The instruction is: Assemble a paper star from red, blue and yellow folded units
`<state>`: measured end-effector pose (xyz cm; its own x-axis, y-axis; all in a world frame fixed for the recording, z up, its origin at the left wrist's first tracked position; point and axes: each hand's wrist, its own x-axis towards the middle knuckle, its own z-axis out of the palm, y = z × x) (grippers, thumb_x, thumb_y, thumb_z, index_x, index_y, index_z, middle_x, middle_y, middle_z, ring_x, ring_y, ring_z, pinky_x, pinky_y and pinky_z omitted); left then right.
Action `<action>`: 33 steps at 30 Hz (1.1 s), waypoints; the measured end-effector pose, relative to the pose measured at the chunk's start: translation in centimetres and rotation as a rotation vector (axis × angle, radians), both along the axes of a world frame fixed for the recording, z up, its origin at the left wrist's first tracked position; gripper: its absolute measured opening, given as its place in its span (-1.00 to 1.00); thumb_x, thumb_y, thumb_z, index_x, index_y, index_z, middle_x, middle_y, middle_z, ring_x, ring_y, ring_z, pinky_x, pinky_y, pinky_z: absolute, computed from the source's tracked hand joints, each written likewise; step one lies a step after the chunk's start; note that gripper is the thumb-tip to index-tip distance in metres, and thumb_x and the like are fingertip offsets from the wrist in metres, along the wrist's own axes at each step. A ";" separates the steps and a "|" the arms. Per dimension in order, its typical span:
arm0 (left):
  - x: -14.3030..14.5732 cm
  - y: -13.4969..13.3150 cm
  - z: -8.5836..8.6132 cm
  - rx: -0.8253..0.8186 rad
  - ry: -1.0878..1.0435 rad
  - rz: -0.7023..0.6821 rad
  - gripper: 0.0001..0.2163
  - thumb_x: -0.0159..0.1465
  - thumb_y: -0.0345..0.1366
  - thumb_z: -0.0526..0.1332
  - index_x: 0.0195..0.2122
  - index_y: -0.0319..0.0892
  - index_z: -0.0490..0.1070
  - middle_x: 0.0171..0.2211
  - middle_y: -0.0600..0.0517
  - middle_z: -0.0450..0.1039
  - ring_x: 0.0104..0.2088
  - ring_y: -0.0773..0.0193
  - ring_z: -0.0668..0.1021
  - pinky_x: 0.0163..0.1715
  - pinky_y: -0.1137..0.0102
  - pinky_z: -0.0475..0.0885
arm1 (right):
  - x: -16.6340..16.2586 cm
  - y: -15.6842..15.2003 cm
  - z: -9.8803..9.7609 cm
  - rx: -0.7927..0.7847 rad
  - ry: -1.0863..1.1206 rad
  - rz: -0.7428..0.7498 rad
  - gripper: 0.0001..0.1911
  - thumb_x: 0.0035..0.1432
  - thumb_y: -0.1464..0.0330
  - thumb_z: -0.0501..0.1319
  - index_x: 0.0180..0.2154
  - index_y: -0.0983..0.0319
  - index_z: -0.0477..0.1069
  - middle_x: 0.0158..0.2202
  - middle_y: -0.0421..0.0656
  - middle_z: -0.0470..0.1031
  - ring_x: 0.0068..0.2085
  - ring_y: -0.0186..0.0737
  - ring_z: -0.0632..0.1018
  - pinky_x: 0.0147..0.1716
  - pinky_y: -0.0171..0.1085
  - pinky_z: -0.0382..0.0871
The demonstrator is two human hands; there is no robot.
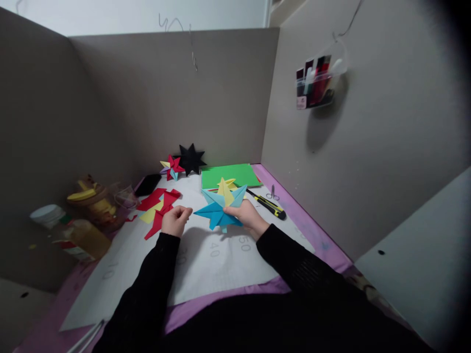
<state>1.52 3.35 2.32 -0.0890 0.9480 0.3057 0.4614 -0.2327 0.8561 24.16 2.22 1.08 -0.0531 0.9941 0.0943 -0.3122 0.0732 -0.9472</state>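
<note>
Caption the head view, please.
Right hand holding a blue and yellow paper star, left hand curled beside it.

Right hand point(248, 215): being partly hidden by the star point(218, 209)
Wire point(353, 19): being cut off above
Bottle label point(78, 251): being blurred beyond reading

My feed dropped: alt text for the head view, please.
The right hand holds a blue-and-yellow paper star above a white sheet, the left hand curled beside it. Red paper pieces lie at left, green paper behind, a box cutter at right.
</note>
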 end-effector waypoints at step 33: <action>2.6 -2.0 1.4 -0.202 -0.103 -0.180 -0.59 -0.14 -0.07 0.37 -0.80 -0.19 0.18 -0.79 0.19 0.11 -0.69 0.46 0.20 -0.69 0.51 0.10 | -1.8 -1.4 0.4 -0.023 -0.047 0.213 -0.53 -0.30 0.29 0.43 -0.23 0.28 0.50 -0.21 -0.06 0.57 -0.18 -0.05 0.55 -0.13 -0.06 0.39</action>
<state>4.12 1.32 3.67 0.0657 0.9920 0.1074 0.3358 -0.1233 0.9338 22.37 0.82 1.50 -0.2654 0.9620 0.0641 -0.2740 -0.0115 -0.9617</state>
